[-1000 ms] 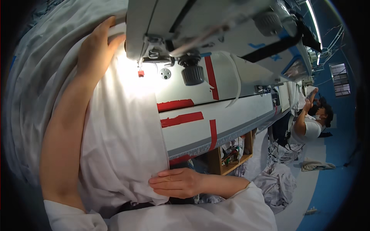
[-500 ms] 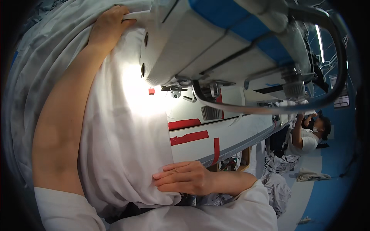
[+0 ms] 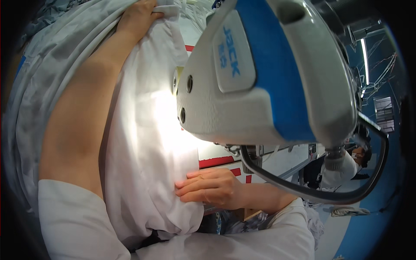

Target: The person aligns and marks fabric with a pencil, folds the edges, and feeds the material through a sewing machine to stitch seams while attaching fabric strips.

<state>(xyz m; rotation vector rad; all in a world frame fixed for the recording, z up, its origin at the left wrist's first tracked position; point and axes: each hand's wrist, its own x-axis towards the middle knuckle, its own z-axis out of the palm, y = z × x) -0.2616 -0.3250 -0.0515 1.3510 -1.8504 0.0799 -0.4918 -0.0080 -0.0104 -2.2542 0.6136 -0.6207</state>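
White fabric [image 3: 143,143] spreads in loose folds from the far left down to my lap. At its far end my left hand [image 3: 138,21] is closed on a fold of the white fabric, the thumb side toward the sewing machine. My right hand [image 3: 213,187] rests near the fabric's right edge, close to my body, with fingers stretched out and lying flat on it; its thumb is hidden. A white and blue sewing machine head [image 3: 277,78] stands right of the fabric. Its lamp lights the cloth brightly, and the needle area is hidden behind the head.
A black curved bar [image 3: 312,195] juts out from the machine. Red tape strips [image 3: 216,162] mark the white machine table [image 3: 277,162]. At the right, another person [image 3: 340,169] in white is partly hidden behind the machine. Fabric is piled below the table.
The view has shifted, so the machine head now appears lower and shows more of its side. My left hand still grips the fabric farther up; my right hand stays flat on its edge.
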